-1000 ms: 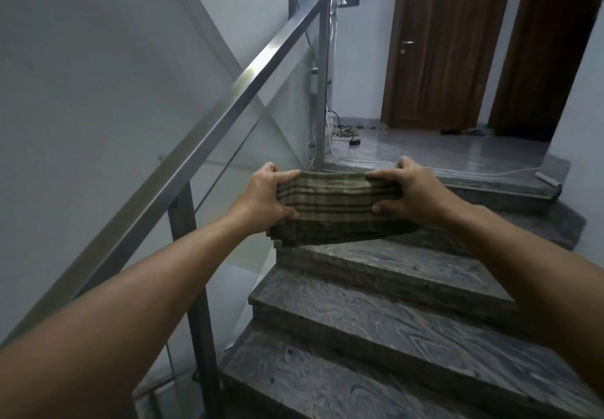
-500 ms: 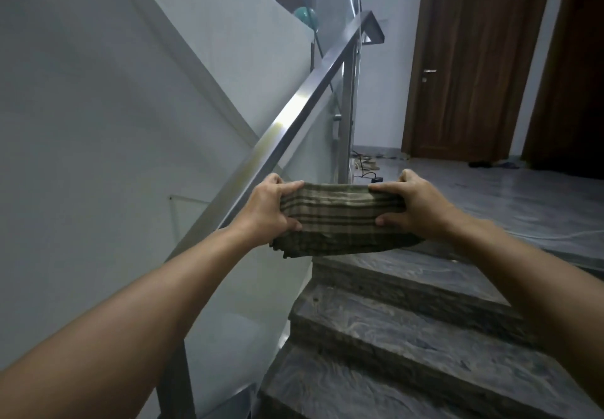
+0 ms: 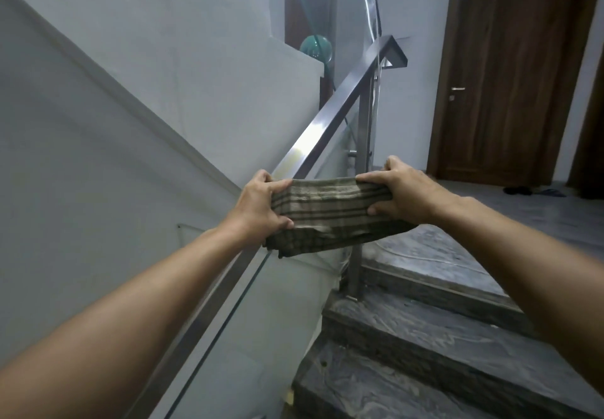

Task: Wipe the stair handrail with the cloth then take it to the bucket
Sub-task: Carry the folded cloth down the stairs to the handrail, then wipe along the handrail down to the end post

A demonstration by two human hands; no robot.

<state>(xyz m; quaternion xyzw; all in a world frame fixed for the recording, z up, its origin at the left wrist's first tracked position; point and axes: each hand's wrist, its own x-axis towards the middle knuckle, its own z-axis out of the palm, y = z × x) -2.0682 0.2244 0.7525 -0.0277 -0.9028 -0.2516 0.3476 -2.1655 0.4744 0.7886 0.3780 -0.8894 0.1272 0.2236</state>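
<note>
A folded olive cloth with dark stripes is stretched between both hands in the middle of the head view. My left hand grips its left end and my right hand grips its right end. The cloth lies across the steel handrail, which slopes up from lower left to a bent end at the top. Whether the cloth touches the rail I cannot tell. No bucket is in view.
A glass panel hangs under the rail, with a steel post behind the cloth. Dark marble steps rise on the right to a landing with a brown door. A white wall stands on the left.
Both hands and the cloth have moved left and up, from over the steps to across the handrail. The view has risen towards the landing.
</note>
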